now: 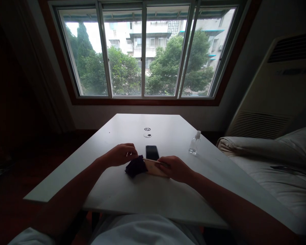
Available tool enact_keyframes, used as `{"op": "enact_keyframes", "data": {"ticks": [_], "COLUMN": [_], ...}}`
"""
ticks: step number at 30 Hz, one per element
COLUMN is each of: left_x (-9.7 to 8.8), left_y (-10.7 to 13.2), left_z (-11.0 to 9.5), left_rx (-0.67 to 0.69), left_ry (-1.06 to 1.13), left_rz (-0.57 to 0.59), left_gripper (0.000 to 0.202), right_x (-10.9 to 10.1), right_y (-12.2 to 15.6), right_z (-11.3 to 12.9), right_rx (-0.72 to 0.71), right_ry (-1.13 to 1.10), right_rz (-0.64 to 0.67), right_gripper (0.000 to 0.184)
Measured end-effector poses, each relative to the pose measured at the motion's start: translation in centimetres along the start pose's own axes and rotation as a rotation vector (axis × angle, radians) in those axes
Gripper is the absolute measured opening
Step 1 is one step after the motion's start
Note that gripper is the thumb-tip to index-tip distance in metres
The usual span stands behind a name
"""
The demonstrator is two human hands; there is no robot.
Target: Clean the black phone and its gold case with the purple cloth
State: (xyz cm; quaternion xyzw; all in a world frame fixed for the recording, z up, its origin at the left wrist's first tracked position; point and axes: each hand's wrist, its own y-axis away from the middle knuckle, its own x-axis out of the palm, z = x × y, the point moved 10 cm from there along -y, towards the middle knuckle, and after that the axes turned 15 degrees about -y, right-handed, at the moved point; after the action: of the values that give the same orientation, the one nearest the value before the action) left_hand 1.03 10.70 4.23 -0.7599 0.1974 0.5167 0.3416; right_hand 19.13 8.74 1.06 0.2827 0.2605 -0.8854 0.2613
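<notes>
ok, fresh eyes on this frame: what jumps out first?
The bright window, beyond the white table. Then, over the table, the right hand holding a tan piece, and the left hand at the dark cloth against it. Off to the right stands a clear bottle.

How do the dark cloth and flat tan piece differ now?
The dark cloth is nearly black; the flat tan piece is much lighter. The cloth looks rumpled; the piece shows a straight upper edge. The cloth is nearest the left hand; the right hand holds the piece. Both are between the hands.
</notes>
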Motion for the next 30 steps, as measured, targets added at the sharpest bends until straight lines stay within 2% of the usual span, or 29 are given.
{"op": "enact_keyframes", "data": {"ticks": [2, 6, 9, 13, 16, 25, 30], "left_x": [-0.8, -2.6, -2.6, -0.7, -0.3, -0.4, 0.1], "left_y": [-0.1, 0.2, 0.3, -0.3, -0.3, -0.3, -0.4], "left_z": [0.1, 0.5, -1.0, -4.7, -5.9, -4.1, -3.9], "left_rx": [-0.030, -0.153, -0.137, 0.051, 0.133, 0.179, 0.132], "left_ry": [-0.023, 0.005, 0.026, -0.002, -0.053, -0.141, -0.199], "left_rz": [-0.088, -0.344, -0.422, -0.285, -0.235, -0.171, -0.138], "left_gripper": [0.028, 0.027, 0.025, 0.027, 0.033, 0.021, 0.021], "right_x": [0.0, 0.1, 0.1, -0.1, -0.2, -0.1, -0.1], "right_y": [-0.1, -0.2, -0.4, -0.5, -0.4, -0.2, -0.1], "right_z": [0.1, 0.3, 0.7, 1.2, 1.2, 0.9, 1.3], "right_rx": [0.002, 0.019, 0.008, -0.016, -0.017, -0.010, -0.001], "right_ry": [0.011, 0.014, 0.006, 0.021, 0.002, -0.014, 0.009], "right_rz": [0.001, 0.010, 0.015, -0.002, -0.005, 0.002, 0.040], "right_gripper": [0.039, 0.040, 0.038, 0.035, 0.034, 0.034, 0.032]}}
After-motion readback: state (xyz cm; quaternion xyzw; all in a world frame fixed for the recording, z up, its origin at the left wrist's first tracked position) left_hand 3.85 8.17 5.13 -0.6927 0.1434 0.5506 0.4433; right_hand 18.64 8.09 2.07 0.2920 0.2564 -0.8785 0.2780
